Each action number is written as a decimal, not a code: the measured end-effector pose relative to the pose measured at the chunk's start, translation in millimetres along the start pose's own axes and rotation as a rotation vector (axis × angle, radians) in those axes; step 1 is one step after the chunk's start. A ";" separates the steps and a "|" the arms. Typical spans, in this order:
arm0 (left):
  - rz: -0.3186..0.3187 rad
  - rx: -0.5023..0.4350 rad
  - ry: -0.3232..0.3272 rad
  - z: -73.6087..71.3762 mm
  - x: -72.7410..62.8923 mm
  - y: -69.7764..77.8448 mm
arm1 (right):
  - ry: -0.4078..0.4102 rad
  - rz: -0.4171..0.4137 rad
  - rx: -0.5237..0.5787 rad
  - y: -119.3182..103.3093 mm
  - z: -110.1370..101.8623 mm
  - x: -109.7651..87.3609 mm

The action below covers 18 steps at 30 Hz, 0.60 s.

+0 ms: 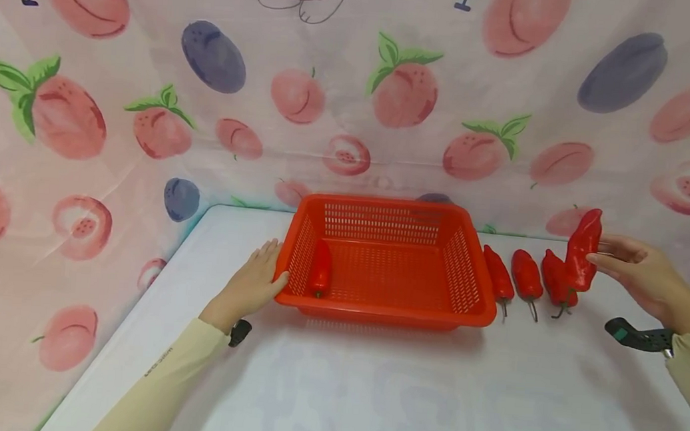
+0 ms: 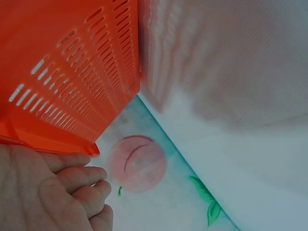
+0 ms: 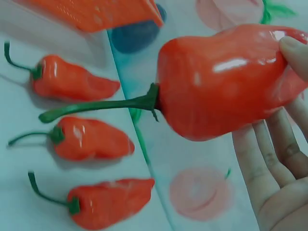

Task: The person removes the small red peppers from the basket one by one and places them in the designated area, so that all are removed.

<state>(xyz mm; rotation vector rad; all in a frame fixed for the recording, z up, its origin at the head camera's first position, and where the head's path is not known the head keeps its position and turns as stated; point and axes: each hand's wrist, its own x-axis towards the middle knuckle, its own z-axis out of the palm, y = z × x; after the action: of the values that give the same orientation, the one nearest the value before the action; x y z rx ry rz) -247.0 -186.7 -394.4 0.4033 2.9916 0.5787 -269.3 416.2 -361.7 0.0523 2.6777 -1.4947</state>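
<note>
My right hand (image 1: 647,277) pinches a red pepper (image 1: 583,251) between thumb and fingers, lifted above the table at the right. In the right wrist view this pepper (image 3: 216,86) points its green stem to the left. Three more red peppers, the nearest to the hand being one pepper (image 1: 557,278), lie in a row right of the orange-red plastic basket (image 1: 386,310). Another red pepper (image 1: 320,267) lies inside the basket by its left wall. My left hand (image 1: 253,277) rests against the basket's left rim, fingers extended; the left wrist view shows its fingers (image 2: 79,178) along the slotted wall.
The white table (image 1: 369,384) carries the basket near its back edge. Behind and to the left hangs a pink fruit-print cloth (image 1: 344,62). A dark wrist device (image 1: 640,335) sits at the right sleeve.
</note>
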 end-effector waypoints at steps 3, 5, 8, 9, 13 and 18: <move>-0.001 -0.001 -0.005 1.0 -0.2 -0.5 | 0.014 -0.019 0.069 13.3 -5.0 -4.4; 0.000 -0.005 -0.005 1.2 -0.1 -0.7 | 0.024 -0.023 0.099 20.0 -7.6 -8.0; 0.003 -0.004 0.002 0.6 0.1 -0.7 | 0.038 0.015 0.108 30.8 -10.8 -11.4; 0.004 -0.002 0.005 0.2 0.3 -0.7 | 0.045 0.030 0.090 35.7 -12.0 -11.4; 0.004 0.008 0.013 -1.3 0.4 -1.2 | 0.050 0.091 0.089 65.0 -20.7 -4.0; 0.002 0.011 0.008 -2.5 0.3 -0.7 | 0.082 0.158 0.083 107.4 -32.4 12.1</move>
<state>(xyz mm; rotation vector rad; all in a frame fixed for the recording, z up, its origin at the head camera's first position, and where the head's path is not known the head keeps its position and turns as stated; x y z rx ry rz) -247.7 -188.1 -392.4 0.4057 3.0034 0.5661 -275.9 500.1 -436.9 0.3283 2.6012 -1.5852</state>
